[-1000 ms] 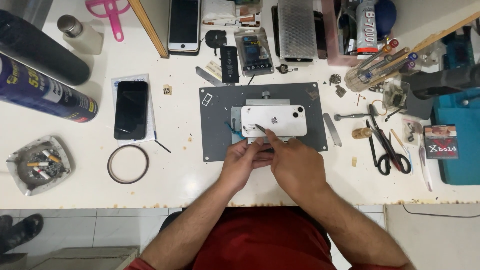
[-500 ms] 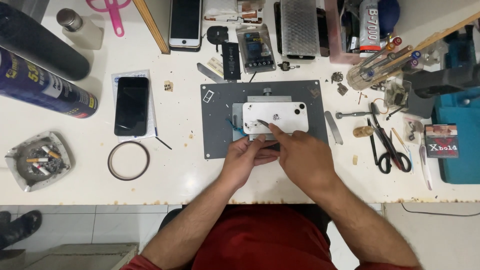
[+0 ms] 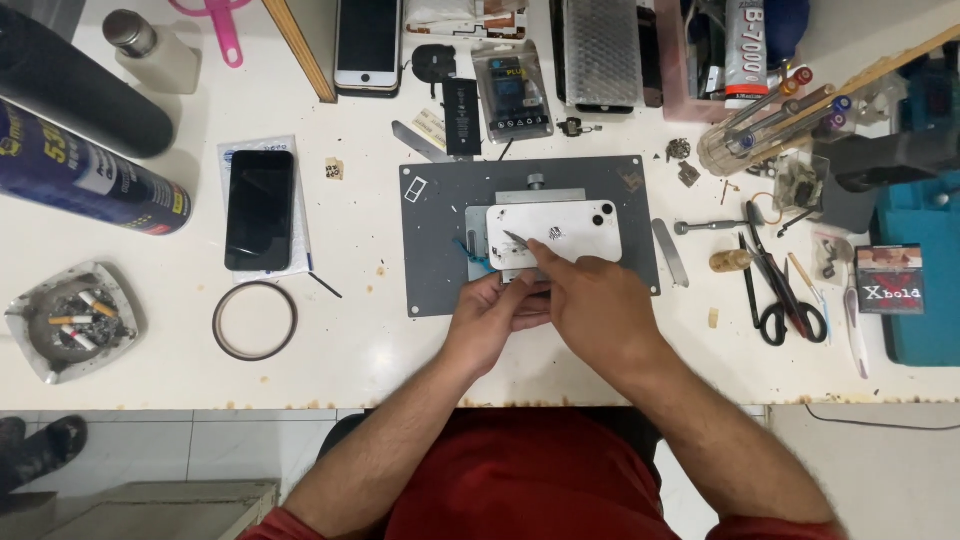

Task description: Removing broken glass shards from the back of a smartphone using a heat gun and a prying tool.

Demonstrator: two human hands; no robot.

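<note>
The white phone [image 3: 553, 233] lies face down in a clamp on the grey mat [image 3: 432, 260], in the middle of the worktop [image 3: 380, 350]. Its near edge is held by the left hand [image 3: 497, 322], whose grip is closed on the edge. A thin metal blade [image 3: 519, 240] is pinched by the right hand [image 3: 597, 303] and laid on the white back. The blade is best kept flat and shallow, so that the back is not scratched, and the phone is best kept steady.

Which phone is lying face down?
The white phone on the grey mat, under both hands. Its back and camera lenses show. The black phone and the top one show dark screens.
</note>
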